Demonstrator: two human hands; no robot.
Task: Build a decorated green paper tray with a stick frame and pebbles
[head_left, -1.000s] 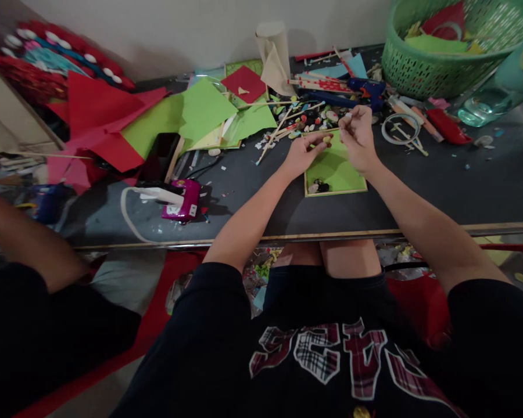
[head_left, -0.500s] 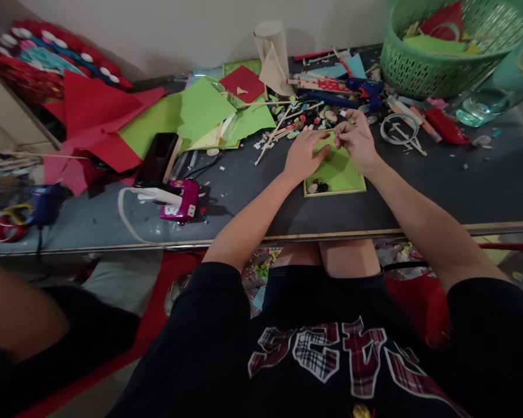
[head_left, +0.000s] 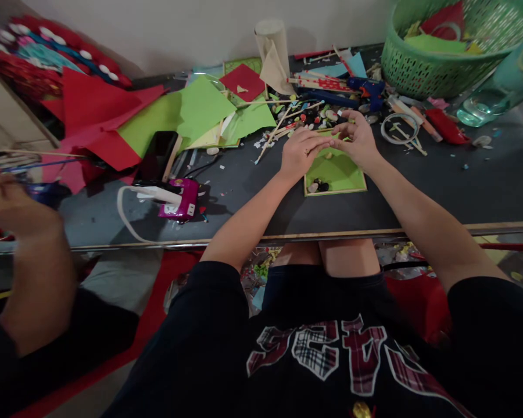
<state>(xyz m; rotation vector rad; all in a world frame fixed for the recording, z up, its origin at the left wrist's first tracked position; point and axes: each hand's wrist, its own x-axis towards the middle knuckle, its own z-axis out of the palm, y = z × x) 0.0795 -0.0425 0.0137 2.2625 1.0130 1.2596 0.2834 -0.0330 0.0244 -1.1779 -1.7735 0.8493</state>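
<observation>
My left hand (head_left: pixel 303 150) and my right hand (head_left: pixel 356 141) meet at the fingertips above a green square card (head_left: pixel 342 174) with a pale stick border. The fingers of my left hand are pressed together and point right. On my right hand, thumb and forefinger pinch at that meeting point while the other fingers curl above. Whatever is between the fingertips is too small to make out. Dark and pale pebbles (head_left: pixel 318 186) sit in the card's near left corner. A small pale piece (head_left: pixel 328 155) shows below my fingers. The card's far edge is partly hidden by my hands.
Behind my hands lie scattered pebbles (head_left: pixel 326 113), sticks (head_left: pixel 272 134) and a blue glue gun (head_left: pixel 368 87). A tape roll (head_left: pixel 386 134), green basket (head_left: pixel 422 75) and glass (head_left: pixel 477 110) stand right. Left are a purple power socket (head_left: pixel 185 200), phone (head_left: pixel 157 157) and a co-worker's hand (head_left: pixel 13 200).
My left fingers have straightened toward my right hand, and the fingertips now meet lower over the card. At the far left, a co-worker's forearm and hand have risen over the table edge.
</observation>
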